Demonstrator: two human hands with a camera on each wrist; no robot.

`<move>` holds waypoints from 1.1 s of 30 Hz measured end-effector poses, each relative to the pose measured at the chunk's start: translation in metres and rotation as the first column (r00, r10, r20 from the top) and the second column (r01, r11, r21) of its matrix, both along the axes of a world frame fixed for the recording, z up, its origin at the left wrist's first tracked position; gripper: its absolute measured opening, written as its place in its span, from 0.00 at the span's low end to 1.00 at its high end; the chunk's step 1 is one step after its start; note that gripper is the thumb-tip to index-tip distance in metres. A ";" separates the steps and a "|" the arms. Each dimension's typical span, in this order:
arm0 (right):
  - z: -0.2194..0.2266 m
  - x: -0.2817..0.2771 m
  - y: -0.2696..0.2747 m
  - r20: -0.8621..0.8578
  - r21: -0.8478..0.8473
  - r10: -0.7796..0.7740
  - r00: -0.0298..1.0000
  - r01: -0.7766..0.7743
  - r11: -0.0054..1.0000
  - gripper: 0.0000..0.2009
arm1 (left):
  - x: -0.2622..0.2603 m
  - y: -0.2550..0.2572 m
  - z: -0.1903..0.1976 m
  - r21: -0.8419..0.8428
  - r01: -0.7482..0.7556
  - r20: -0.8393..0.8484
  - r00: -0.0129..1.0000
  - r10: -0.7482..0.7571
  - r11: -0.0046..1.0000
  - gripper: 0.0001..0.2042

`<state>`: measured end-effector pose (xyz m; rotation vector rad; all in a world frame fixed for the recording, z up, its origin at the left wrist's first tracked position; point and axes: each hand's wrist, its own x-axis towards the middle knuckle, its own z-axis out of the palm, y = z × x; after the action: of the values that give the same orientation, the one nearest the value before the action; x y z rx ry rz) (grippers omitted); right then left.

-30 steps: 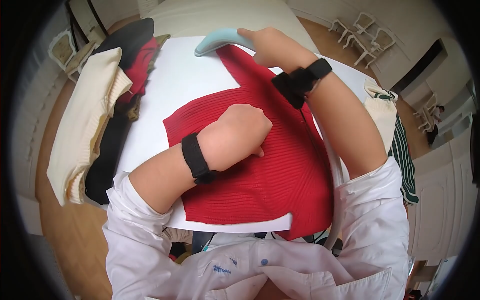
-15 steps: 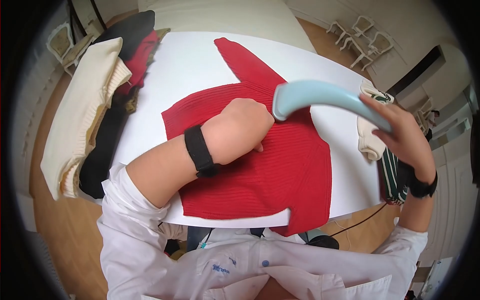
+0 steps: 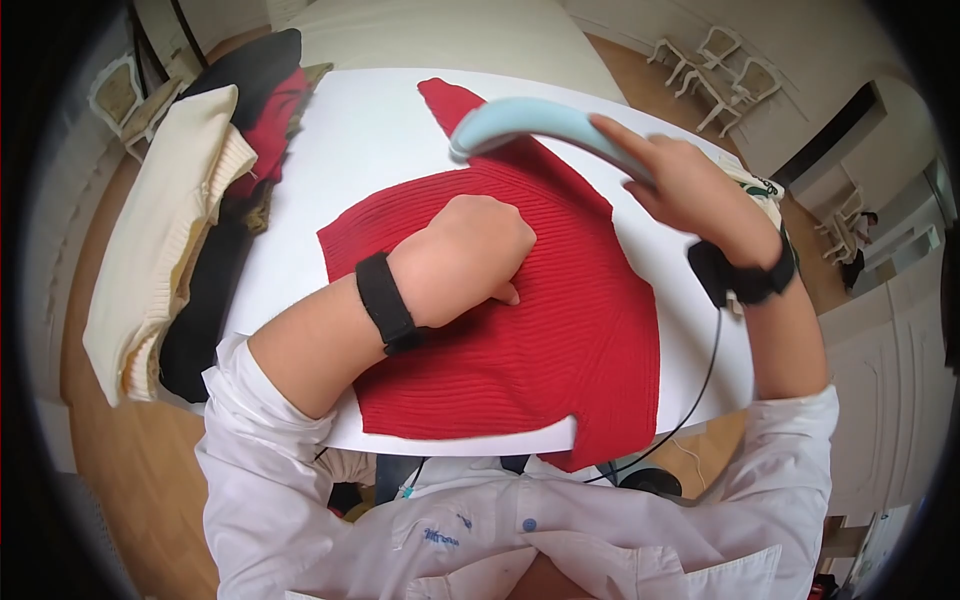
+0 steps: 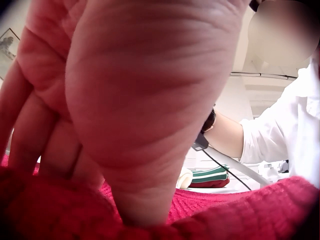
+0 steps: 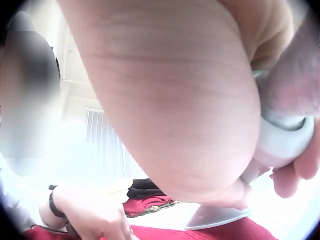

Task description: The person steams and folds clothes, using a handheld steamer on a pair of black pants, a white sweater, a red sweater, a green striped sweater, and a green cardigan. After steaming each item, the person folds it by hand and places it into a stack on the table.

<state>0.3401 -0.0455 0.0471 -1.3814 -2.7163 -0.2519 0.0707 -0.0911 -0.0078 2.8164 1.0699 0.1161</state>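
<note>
A red ribbed knit sweater (image 3: 500,380) lies flat on the white table, one sleeve pointing away, the other toward the person. My left hand (image 3: 462,260) rests on its middle; in the left wrist view the fingers of this hand (image 4: 135,95) reach down to the red knit (image 4: 250,207), fingertips hidden. At the right, my right hand (image 3: 700,195) grips a light blue curved handheld device (image 3: 535,118), its head over the far sleeve near the shoulder. In the right wrist view, fingers of the right hand (image 5: 170,100) wrap round the pale handle (image 5: 287,145).
Folded cream (image 3: 165,230), black (image 3: 205,310) and red garments lie along the table's left edge. At the right edge are cream and green-striped pieces, partly behind the right forearm. A dark cable (image 3: 708,380) hangs from the right wrist. White chairs stand beyond.
The device swept from the far sleeve's end toward me and right, then back left and away to the sleeve near the shoulder. My left hand has stayed on the sweater.
</note>
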 end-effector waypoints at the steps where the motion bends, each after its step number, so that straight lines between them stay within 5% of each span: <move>1: -0.003 -0.013 0.019 -0.002 -0.002 0.005 1.000 -0.005 1.000 0.41 | 0.000 0.000 0.000 -0.002 -0.005 -0.002 1.000 0.005 1.000 0.13; 7: -0.011 -0.092 0.095 -0.050 -0.024 -0.038 0.998 0.037 0.999 0.40 | 0.000 0.002 -0.001 -0.004 -0.017 -0.043 0.999 0.016 1.000 0.14; 16: -0.022 -0.129 0.117 -0.104 -0.001 -0.079 0.991 0.079 0.997 0.41 | 0.001 0.005 -0.006 0.005 0.004 -0.018 1.000 -0.004 1.000 0.15; 21: -0.019 -0.082 0.133 -0.256 -0.154 -0.160 0.953 0.123 0.980 0.39 | -0.002 0.001 -0.007 0.042 0.020 0.072 0.997 -0.023 0.999 0.14; 22: -0.029 -0.063 0.146 -0.207 0.004 -0.109 0.972 0.112 0.994 0.36 | -0.003 0.001 -0.008 0.045 0.022 0.075 0.997 -0.025 0.999 0.14; 28: -0.042 0.037 0.162 -0.125 0.093 -0.576 0.808 0.587 0.804 0.37 | 0.000 0.002 -0.010 -0.035 0.015 0.072 0.997 -0.012 0.999 0.12; 33: -0.061 0.102 0.164 -0.159 0.110 -0.676 0.720 0.693 0.712 0.37 | 0.002 0.005 -0.012 -0.049 -0.054 0.049 0.997 0.056 0.997 0.09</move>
<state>0.4425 0.1188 -0.0140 -2.2176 -1.9119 -0.4137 0.0723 -0.0856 -0.0195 2.7276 1.1242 0.1634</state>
